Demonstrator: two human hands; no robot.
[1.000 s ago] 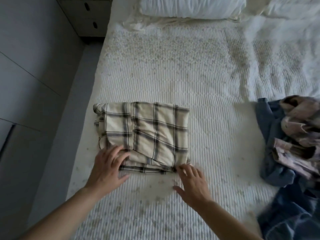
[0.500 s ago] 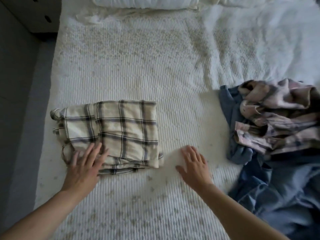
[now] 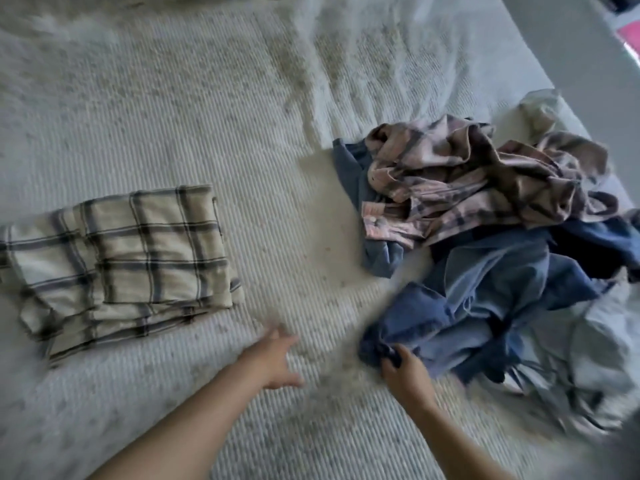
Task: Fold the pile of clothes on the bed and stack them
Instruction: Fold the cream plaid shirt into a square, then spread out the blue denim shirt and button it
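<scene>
The right hand has its fingers curled around the near corner of a blue garment, which lies in the unfolded pile on the right side of the bed. A pink plaid garment lies crumpled on top of the blue one (farther from the person). The left hand hovers over the bedspread, fingers relaxed and holding nothing. The folded cream plaid shirt lies flat on the left, well apart from the pile.
</scene>
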